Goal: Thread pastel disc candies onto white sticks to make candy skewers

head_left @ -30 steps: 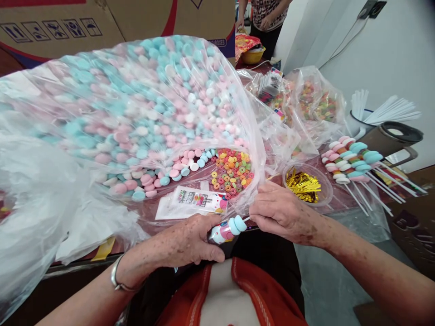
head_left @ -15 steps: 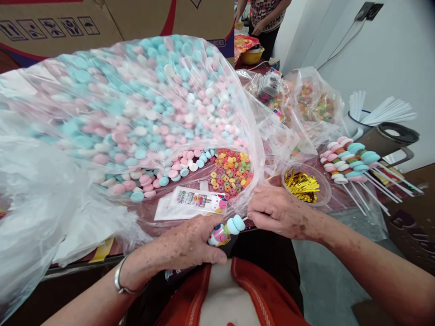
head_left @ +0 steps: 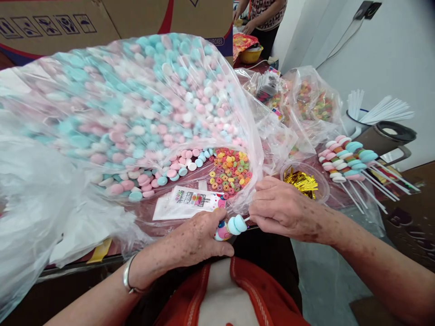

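Note:
Low in the middle, my left hand (head_left: 200, 235) is closed round a marshmallow skewer (head_left: 237, 224), whose end shows two pale blue round sweets. A printed clear wrapper (head_left: 222, 232) covers the part nearer my left fingers; the far end is hidden by the hand. My right hand (head_left: 282, 210) pinches the skewer's white stick, its fingertips just right of the blue sweets. Beyond my left hand lies a stack of printed clear bags (head_left: 190, 201). Coloured ring candies (head_left: 231, 172) lie in the mouth of a large clear bag (head_left: 251, 117) full of pink, blue and white marshmallows (head_left: 163, 99).
Right of my right hand stands a clear tub (head_left: 326, 192) of gold twist ties (head_left: 302, 182). Finished skewers (head_left: 350, 158) are piled near a mug of white sticks (head_left: 355, 120). Cardboard boxes (head_left: 146, 18) rise behind. Another person (head_left: 268, 18) works at the back.
My left hand has shifted slightly right with the skewer, closer to my right hand. The printed wrapper now sits nearer the blue sweets. My right fingers still pinch the stick.

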### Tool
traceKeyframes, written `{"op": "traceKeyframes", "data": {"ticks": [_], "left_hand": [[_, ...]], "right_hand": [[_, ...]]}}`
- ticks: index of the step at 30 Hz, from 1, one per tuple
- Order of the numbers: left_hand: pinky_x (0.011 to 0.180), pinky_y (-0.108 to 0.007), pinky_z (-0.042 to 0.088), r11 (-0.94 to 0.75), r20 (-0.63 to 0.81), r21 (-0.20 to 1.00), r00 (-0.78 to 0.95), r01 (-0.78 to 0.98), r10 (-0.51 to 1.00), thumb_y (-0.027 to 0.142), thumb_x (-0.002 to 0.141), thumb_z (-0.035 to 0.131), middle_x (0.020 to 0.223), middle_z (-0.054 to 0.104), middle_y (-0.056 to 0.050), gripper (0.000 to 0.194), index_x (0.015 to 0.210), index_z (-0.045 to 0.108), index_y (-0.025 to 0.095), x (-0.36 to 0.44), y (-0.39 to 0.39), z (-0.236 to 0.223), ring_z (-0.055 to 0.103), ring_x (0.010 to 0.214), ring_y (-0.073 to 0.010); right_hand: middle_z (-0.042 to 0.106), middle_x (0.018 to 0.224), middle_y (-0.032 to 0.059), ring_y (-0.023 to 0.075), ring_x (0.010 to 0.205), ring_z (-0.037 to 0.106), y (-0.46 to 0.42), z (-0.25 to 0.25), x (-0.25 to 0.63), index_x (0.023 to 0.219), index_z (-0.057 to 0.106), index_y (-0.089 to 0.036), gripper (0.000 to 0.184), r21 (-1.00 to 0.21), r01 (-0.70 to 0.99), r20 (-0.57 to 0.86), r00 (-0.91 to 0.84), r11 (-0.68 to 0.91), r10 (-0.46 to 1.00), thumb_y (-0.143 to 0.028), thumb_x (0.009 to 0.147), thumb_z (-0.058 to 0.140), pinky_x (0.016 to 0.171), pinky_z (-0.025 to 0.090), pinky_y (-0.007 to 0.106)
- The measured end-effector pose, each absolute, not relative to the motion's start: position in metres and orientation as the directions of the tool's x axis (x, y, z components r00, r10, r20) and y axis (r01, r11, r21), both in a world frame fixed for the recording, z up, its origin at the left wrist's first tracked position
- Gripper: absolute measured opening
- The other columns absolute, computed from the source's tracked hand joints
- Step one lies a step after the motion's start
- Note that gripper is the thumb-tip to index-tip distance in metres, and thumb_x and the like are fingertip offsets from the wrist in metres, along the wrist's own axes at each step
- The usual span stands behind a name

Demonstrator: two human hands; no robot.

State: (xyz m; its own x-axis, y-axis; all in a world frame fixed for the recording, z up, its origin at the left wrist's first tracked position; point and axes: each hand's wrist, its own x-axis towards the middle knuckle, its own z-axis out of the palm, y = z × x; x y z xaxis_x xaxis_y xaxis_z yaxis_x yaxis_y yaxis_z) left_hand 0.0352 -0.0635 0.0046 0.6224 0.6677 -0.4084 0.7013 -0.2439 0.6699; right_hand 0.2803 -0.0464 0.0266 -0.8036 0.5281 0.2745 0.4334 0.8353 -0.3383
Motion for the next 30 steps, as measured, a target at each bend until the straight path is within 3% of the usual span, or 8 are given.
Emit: {"op": "traceKeyframes", "data": {"ticks": [6, 10, 13, 15, 17, 21, 26, 30], "left_hand": [[0.063, -0.024, 0.034, -0.229, -0.389, 0.736, 0.675, 0.637, 0.627, 0.037, 0.077, 0.075, 0.077, 0.057, 0.005, 0.029, 0.091, 0.058, 0.019, 0.042, -0.061, 0.004, 0.050, 0.072, -0.0151], [0.068, -0.026, 0.036, -0.254, -0.377, 0.715, 0.665, 0.651, 0.645, 0.035, 0.080, 0.073, 0.086, 0.062, 0.001, 0.028, 0.100, 0.061, 0.018, 0.050, -0.064, 0.004, 0.053, 0.078, -0.0180], [0.066, -0.026, 0.037, -0.223, -0.345, 0.763, 0.674, 0.607, 0.653, 0.039, 0.079, 0.074, 0.083, 0.061, 0.002, 0.037, 0.106, 0.061, 0.018, 0.048, -0.062, 0.005, 0.052, 0.075, -0.0174], [0.061, -0.024, 0.037, -0.140, -0.356, 0.815, 0.678, 0.562, 0.643, 0.039, 0.078, 0.075, 0.073, 0.058, 0.005, 0.040, 0.110, 0.060, 0.019, 0.044, -0.060, 0.007, 0.050, 0.066, -0.0146], [0.053, -0.022, 0.037, 0.020, -0.457, 0.837, 0.677, 0.547, 0.577, 0.038, 0.078, 0.075, 0.063, 0.055, 0.008, 0.040, 0.110, 0.059, 0.019, 0.039, -0.058, 0.009, 0.048, 0.056, -0.0121], [0.042, -0.019, 0.036, 0.371, -0.622, 0.778, 0.708, 0.507, 0.335, 0.040, 0.067, 0.083, 0.053, 0.054, 0.009, 0.046, 0.097, 0.056, 0.019, 0.034, -0.055, 0.007, 0.051, 0.046, -0.0114], [0.044, -0.019, 0.043, 0.553, -0.557, 0.755, 0.790, 0.352, 0.258, 0.039, 0.061, 0.087, 0.061, 0.063, 0.005, 0.051, 0.095, 0.055, 0.018, 0.033, -0.054, -0.002, 0.057, 0.047, -0.0111], [0.041, -0.020, 0.041, 0.635, -0.478, 0.737, 0.843, 0.232, 0.247, 0.056, 0.068, 0.078, 0.073, 0.068, -0.001, 0.054, 0.097, 0.055, 0.017, 0.028, -0.052, -0.011, 0.055, 0.043, -0.0096]], "right_hand": [[0.059, 0.069, 0.0014, 0.0160, 0.069, 0.039, -0.050, 0.019, 0.270, 0.072, 0.059, -0.016, 0.028, -0.274, 0.344, 0.293, -0.860, 0.898, 0.419, -0.019, 0.097, 0.048, 0.069, 0.028, 0.032], [0.059, 0.069, 0.0023, 0.0168, 0.068, 0.040, -0.052, 0.005, 0.262, 0.073, 0.060, -0.016, 0.029, -0.260, 0.362, 0.328, -0.839, 0.895, 0.434, -0.019, 0.097, 0.045, 0.068, 0.028, 0.032], [0.059, 0.069, 0.0019, 0.0168, 0.070, 0.042, -0.046, 0.010, 0.266, 0.073, 0.060, -0.016, 0.028, -0.286, 0.366, 0.300, -0.844, 0.886, 0.446, -0.019, 0.097, 0.046, 0.070, 0.030, 0.032], [0.058, 0.068, 0.0017, 0.0167, 0.071, 0.043, -0.040, 0.016, 0.272, 0.071, 0.059, -0.017, 0.028, -0.305, 0.387, 0.287, -0.834, 0.870, 0.471, -0.020, 0.097, 0.048, 0.071, 0.031, 0.031], [0.057, 0.067, 0.0015, 0.0165, 0.071, 0.042, -0.037, 0.021, 0.276, 0.070, 0.058, -0.017, 0.028, -0.310, 0.393, 0.299, -0.824, 0.866, 0.481, -0.020, 0.097, 0.049, 0.071, 0.031, 0.031], [0.059, 0.071, 0.0016, 0.0164, 0.073, 0.041, -0.036, 0.023, 0.277, 0.074, 0.059, -0.016, 0.027, -0.296, 0.334, 0.316, -0.850, 0.895, 0.422, -0.022, 0.098, 0.048, 0.072, 0.031, 0.032], [0.057, 0.068, 0.0011, 0.0169, 0.073, 0.040, -0.034, 0.022, 0.280, 0.076, 0.060, -0.018, 0.025, -0.212, 0.324, 0.398, -0.833, 0.922, 0.384, -0.019, 0.098, 0.048, 0.072, 0.029, 0.034], [0.056, 0.067, 0.0006, 0.0172, 0.073, 0.040, -0.033, 0.022, 0.284, 0.077, 0.061, -0.019, 0.022, -0.187, 0.333, 0.405, -0.831, 0.924, 0.381, -0.020, 0.096, 0.049, 0.072, 0.029, 0.034]]}}
